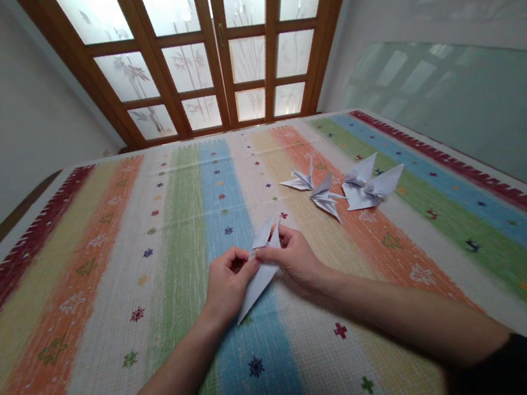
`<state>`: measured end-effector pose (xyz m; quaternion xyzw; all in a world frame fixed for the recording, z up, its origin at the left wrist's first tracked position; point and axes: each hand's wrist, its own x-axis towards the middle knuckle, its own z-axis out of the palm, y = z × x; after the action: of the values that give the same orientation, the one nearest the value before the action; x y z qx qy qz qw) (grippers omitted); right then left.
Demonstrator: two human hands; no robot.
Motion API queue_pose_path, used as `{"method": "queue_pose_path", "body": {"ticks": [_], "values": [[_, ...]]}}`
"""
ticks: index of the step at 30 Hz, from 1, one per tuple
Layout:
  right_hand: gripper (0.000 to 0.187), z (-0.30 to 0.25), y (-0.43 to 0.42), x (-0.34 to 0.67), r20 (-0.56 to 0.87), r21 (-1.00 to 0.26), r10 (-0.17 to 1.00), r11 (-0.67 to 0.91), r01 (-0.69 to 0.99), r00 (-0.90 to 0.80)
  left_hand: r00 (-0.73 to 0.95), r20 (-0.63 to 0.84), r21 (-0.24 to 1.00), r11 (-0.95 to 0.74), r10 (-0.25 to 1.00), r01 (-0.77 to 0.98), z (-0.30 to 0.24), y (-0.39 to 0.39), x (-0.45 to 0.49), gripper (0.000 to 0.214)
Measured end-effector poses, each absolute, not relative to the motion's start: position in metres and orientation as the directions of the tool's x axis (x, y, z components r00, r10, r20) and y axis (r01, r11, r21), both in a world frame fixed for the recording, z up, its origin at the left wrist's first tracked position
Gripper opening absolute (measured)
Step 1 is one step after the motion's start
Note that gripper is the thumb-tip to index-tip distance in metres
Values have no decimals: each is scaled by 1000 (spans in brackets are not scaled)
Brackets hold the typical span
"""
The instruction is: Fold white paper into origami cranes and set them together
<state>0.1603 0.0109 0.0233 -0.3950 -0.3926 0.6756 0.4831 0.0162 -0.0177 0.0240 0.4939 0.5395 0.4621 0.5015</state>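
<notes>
A partly folded piece of white paper [261, 275] is held over the striped cloth [108, 278], long and pointed at both ends. My left hand [227, 285] pinches its middle from the left, fingers curled. My right hand [294, 257] pinches it from the right near the upper flaps. Both hands rest low over the blue stripe. Three finished white paper cranes lie beyond my right hand: a small one [301, 181], a middle one [326, 198] and a larger one [370, 186].
The striped cloth covers the whole surface in front of me. A wooden-framed door with frosted glass panes [218, 53] stands beyond the far edge. A glass-topped surface [476, 102] lies to the right, and a plain wall to the left.
</notes>
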Motion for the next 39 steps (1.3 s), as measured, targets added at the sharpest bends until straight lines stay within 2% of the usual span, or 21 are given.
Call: {"method": "queue_pose_path", "body": {"ticks": [10,15,17,20,21,23,25,27,28,33,39], "values": [[34,22,14,163,-272,-863,931,-348,-367,-243,31,-91,994,89,995,65,21,-18,17,28],[32,22,13,163,-236,-871,935,-325,-368,-266,32,-66,995,63,997,82,20,-18,17,29],[36,25,14,165,-161,-901,945,-258,-349,-283,40,-44,994,40,998,98,20,-19,16,30],[68,31,22,174,30,-940,956,-73,-334,-293,61,22,987,-32,998,156,22,-17,12,27],[72,33,26,178,107,-942,946,-1,-335,-305,72,47,980,-60,996,191,23,-16,11,25],[65,38,35,187,230,-946,909,124,-301,-347,116,73,954,-103,991,283,27,-14,6,22],[41,43,43,196,335,-942,859,293,-164,-388,175,79,912,-142,981,384,31,-11,2,21],[13,47,48,202,379,-897,785,442,15,-490,214,93,864,-185,972,467,34,-9,-2,20],[6,48,50,204,384,-866,753,494,75,-534,223,105,842,-206,969,498,35,-9,-4,20],[3,46,53,206,380,-758,655,625,186,-653,240,137,782,-254,961,569,38,-8,-6,22],[11,46,50,205,422,-688,612,697,203,-670,232,179,753,-285,956,593,40,-10,-3,23]]}}
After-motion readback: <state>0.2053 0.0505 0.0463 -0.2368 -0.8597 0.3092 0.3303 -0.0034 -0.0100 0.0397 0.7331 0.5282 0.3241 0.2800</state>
